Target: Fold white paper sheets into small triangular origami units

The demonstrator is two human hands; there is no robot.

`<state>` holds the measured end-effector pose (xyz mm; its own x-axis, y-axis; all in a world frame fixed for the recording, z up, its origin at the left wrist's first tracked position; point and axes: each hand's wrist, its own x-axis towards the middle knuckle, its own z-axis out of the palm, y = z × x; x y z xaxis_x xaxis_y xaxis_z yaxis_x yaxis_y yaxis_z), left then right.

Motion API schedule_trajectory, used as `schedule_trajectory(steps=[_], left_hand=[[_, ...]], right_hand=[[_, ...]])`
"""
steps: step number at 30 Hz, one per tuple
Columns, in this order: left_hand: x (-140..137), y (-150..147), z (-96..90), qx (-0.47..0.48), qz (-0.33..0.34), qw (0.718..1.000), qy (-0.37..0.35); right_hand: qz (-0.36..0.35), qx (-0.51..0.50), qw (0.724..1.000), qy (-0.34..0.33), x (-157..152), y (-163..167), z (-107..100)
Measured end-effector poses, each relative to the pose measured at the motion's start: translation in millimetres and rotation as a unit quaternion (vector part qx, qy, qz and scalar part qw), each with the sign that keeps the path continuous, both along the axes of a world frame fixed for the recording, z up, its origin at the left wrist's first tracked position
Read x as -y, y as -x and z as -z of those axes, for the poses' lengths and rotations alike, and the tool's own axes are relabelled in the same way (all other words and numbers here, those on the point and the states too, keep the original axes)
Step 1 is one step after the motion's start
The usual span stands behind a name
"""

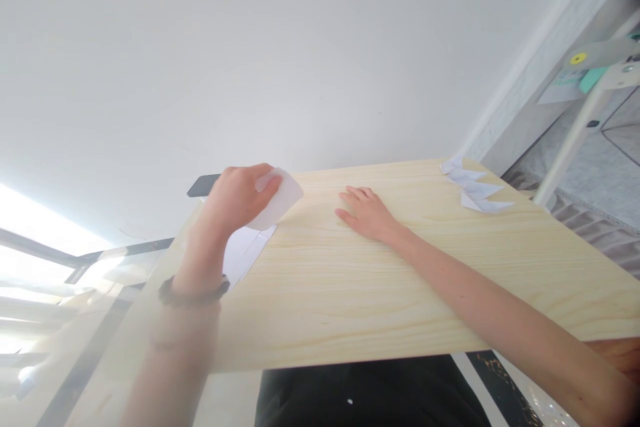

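In the head view, the left hand (240, 195) pinched a white sheet (286, 199) between thumb and fingers, over the loose paper (249, 250) near the bench's left edge. The right hand (367, 215), fingers loosely spread and gripping nothing, lay palm down mid-bench (345, 307). Bare wood stretched from it to the near edge and rightward to folded papers (480, 191) beside the right edge. A dark flat object (202, 185) sat at the far left corner.
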<state>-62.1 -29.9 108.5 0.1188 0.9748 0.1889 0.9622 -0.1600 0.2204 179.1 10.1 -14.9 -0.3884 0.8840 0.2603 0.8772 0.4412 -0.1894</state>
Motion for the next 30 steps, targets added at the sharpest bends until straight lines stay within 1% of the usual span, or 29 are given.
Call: schedule_trajectory(steps=[2, 3, 5, 8, 9, 11, 12, 13, 14, 15, 17, 19, 20, 21, 22, 23, 24, 25, 27, 28, 30], left_hand=[[-7, -10, 10.1, 0.045, 0.047, 0.997, -0.038], [-11, -15, 17.3, 0.068, 0.068, 0.994, -0.047], [-19, -25, 35.4, 0.119, 0.089, 0.988, -0.048], [-25, -37, 65.1, 0.183, 0.103, 0.977, -0.036], [-26, -41, 73.9, 0.203, 0.102, 0.973, -0.034], [-26, -46, 88.1, 0.243, 0.094, 0.965, -0.033], [-26, -48, 93.3, 0.274, 0.087, 0.957, -0.028], [-27, -50, 97.1, 0.323, 0.081, 0.943, -0.015], [-28, -50, 99.6, 0.387, 0.074, 0.919, 0.001], [-29, -50, 101.1, 0.452, 0.065, 0.889, 0.024], [-32, -48, 101.2, 0.58, 0.054, 0.811, 0.058], [-34, -45, 99.3, 0.673, 0.062, 0.733, 0.085], [-35, -44, 98.3, 0.701, 0.077, 0.702, 0.099], [-35, -44, 97.8, 0.72, 0.097, 0.679, 0.106], [-35, -43, 97.9, 0.726, 0.121, 0.668, 0.114], [-34, -44, 99.0, 0.72, 0.144, 0.668, 0.124], [-34, -44, 100.9, 0.704, 0.157, 0.678, 0.145], [-34, -45, 103.4, 0.685, 0.155, 0.695, 0.155], [-34, -47, 109.1, 0.648, 0.123, 0.735, 0.16], [-34, -47, 111.5, 0.633, 0.11, 0.749, 0.159], [-34, -46, 113.8, 0.592, 0.105, 0.782, 0.166]], right_hand=[[-0.004, -0.035, 0.999, 0.004, 0, -1, 0], [-0.013, -0.061, 0.998, 0.009, 0, -2, -1], [-0.05, -0.123, 0.991, 0.035, 1, -5, -3], [-0.124, -0.213, 0.964, 0.097, 3, -10, -8], [-0.135, -0.24, 0.955, 0.109, 4, -12, -10], [-0.146, -0.265, 0.945, 0.121, 6, -13, -15], [-0.15, -0.27, 0.943, 0.124, 6, -13, -16], [-0.151, -0.273, 0.941, 0.132, 6, -13, -17], [-0.147, -0.281, 0.937, 0.144, 6, -14, -18], [-0.137, -0.297, 0.931, 0.163, 5, -14, -18], [-0.098, -0.346, 0.91, 0.207, 3, -16, -16], [-0.058, -0.393, 0.886, 0.239, 1, -17, -14], [-0.046, -0.412, 0.876, 0.247, 0, -18, -14], [-0.04, -0.426, 0.868, 0.254, 0, -18, -14], [-0.04, -0.435, 0.861, 0.261, 1, -17, -15], [-0.041, -0.442, 0.854, 0.272, 2, -16, -16], [-0.046, -0.44, 0.851, 0.285, 3, -15, -19], [-0.048, -0.423, 0.854, 0.299, 5, -14, -21], [-0.064, -0.374, 0.867, 0.324, 9, -13, -26], [-0.074, -0.357, 0.871, 0.33, 11, -13, -28], [-0.1, -0.348, 0.869, 0.338, 13, -14, -31]])
